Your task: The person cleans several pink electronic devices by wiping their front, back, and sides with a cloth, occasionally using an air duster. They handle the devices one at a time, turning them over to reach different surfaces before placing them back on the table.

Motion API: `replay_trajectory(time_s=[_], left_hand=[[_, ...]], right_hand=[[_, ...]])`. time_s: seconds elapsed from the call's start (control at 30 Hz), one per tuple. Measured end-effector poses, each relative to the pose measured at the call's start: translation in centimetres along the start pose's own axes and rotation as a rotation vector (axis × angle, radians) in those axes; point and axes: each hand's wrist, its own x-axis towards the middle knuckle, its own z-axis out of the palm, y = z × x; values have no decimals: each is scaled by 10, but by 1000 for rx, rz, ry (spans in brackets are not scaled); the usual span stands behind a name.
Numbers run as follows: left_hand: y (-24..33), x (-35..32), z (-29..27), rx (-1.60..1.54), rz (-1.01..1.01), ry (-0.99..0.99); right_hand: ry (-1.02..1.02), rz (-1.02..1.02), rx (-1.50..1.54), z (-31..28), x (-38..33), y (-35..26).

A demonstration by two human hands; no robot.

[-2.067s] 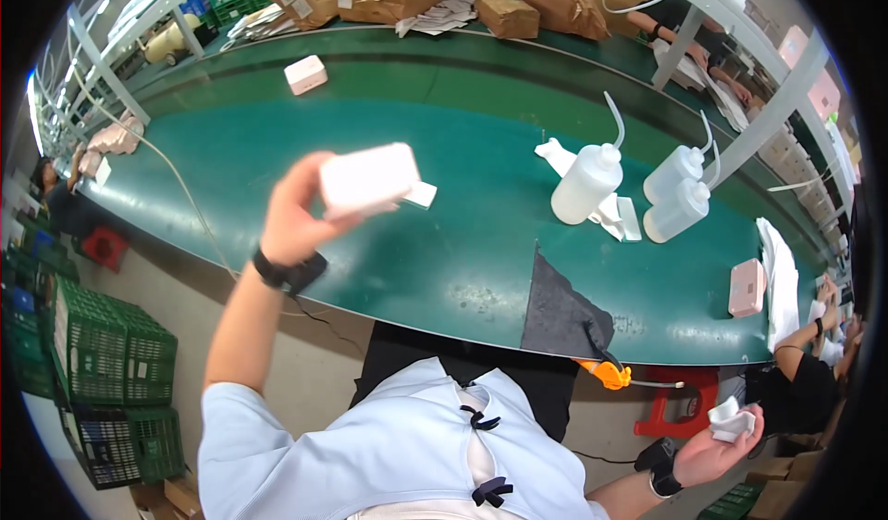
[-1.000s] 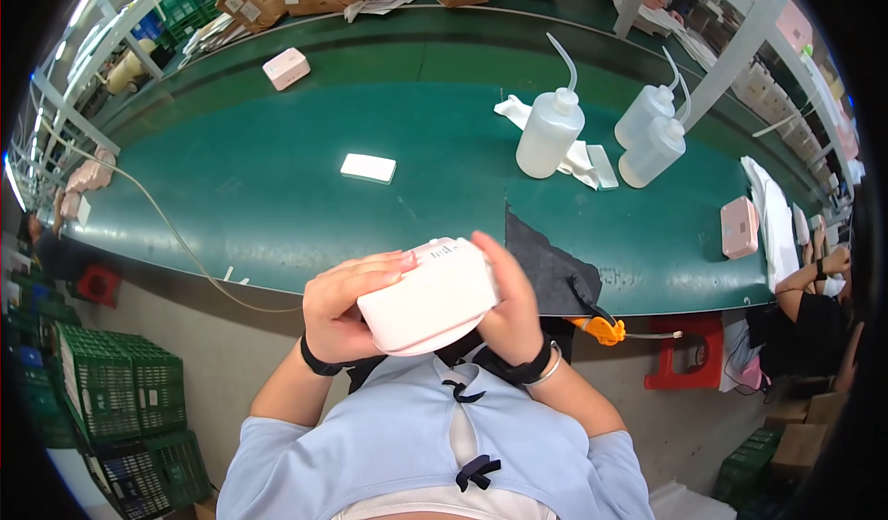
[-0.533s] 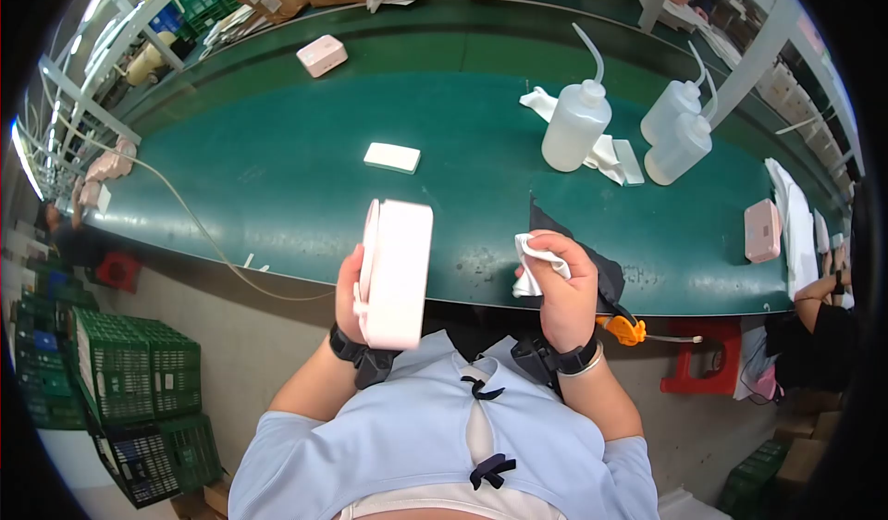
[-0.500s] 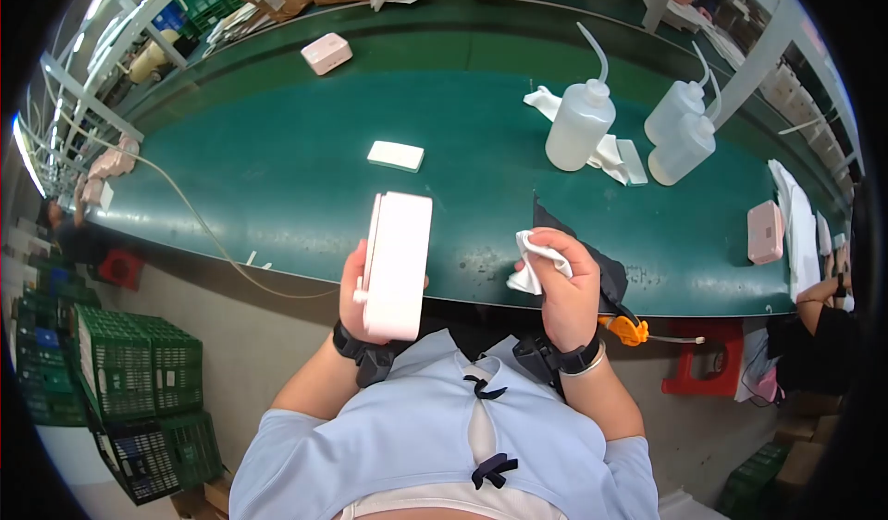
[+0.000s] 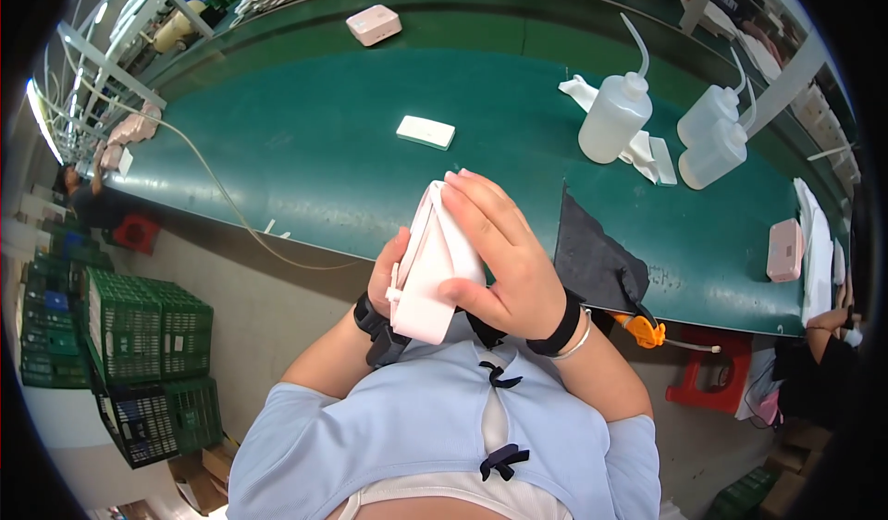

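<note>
My left hand (image 5: 382, 278) is closed around the side of a pale pink, box-shaped device (image 5: 424, 309), held tilted above the bench's near edge. A small knob sticks out of its side near my left fingers. Over the device's upper face lies my right hand (image 5: 513, 266), its fingers together and its thumb toward me. A white cloth (image 5: 462, 250) shows partly between that hand and the device; the rest is hidden under the palm. Just right of my right hand, a black cloth (image 5: 597, 253) lies on the green bench (image 5: 314, 141).
A white block (image 5: 425, 132) lies ahead. Pink devices sit at the back (image 5: 374, 26) and far right (image 5: 784, 250). Right of centre stand several squeeze bottles (image 5: 615, 120) beside white cloths (image 5: 638, 154). An orange air gun (image 5: 645, 330) hangs at the near edge. Green crates (image 5: 139, 326) stand left.
My right hand has moved left with the white cloth and now presses against the device. The device has turned and tilted in my left hand. The view has shifted slightly.
</note>
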Motion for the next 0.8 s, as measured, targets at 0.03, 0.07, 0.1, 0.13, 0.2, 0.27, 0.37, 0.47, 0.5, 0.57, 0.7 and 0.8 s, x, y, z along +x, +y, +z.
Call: replay_trajectory(time_s=[0.03,0.07,0.1,0.13,0.2,0.27,0.37,0.47,0.5,0.57,0.7,0.8], left_hand=[[2,0,-1,22,-2,-24],[3,0,-1,44,-6,-48],[4,-2,-2,43,1,-45],[5,-4,-1,56,2,-11],[5,-5,5,78,-4,55],[3,-4,6,109,6,63],[0,-2,6,175,22,72],[2,1,0,118,-40,-87],[2,-1,-4,117,-43,-86],[4,-3,-11,-29,-133,-123],[2,-11,-11,27,-156,-83],[0,-6,-5,64,-128,-10]], right_hand=[[-5,-3,7,0,0,1],[-25,-22,-12,-2,-2,2],[-44,-40,-31,-4,-4,3],[-61,-58,-52,-5,-6,3],[-102,-96,-117,-5,-10,2],[-176,-171,-252,-6,-15,-1],[-274,-243,-198,-1,-29,-13],[-298,-262,-192,-4,-32,-8],[-276,-247,-205,-7,-31,-5],[-253,-229,-218,-9,-29,-1],[2,17,-74,-12,-27,3],[-173,-231,-193,-15,-39,-2]])
